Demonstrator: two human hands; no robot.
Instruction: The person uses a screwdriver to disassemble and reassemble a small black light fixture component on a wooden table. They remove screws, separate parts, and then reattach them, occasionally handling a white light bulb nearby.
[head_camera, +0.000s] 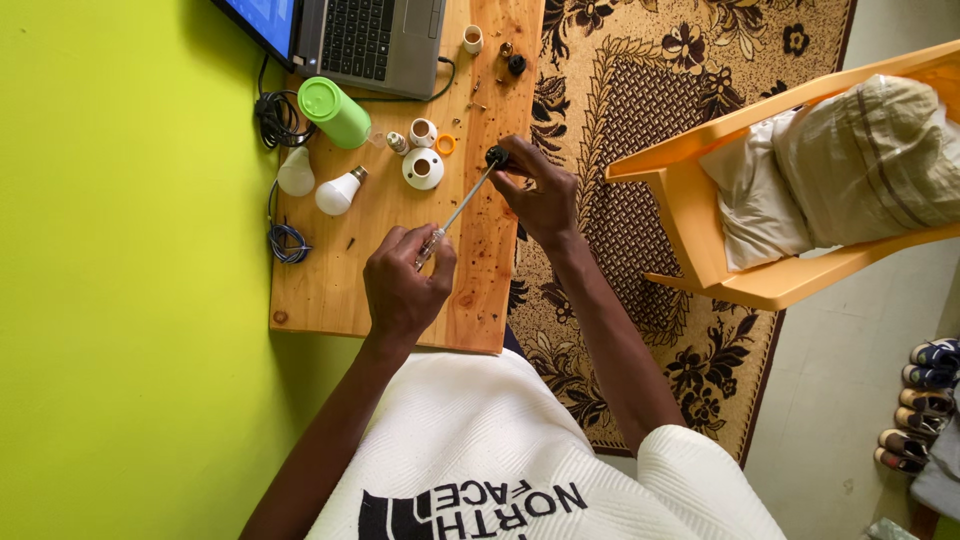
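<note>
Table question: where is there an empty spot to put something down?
The wooden table is bare along its near edge, between the blue cable coil and the left hand. It is crowded farther up, around the white bulbs, green cylinder, small white parts and laptop.

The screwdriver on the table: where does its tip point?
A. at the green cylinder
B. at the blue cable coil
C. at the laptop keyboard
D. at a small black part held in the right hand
D: the left hand grips the handle of the screwdriver, and its shaft runs up to the small black part pinched in the right hand.
</note>
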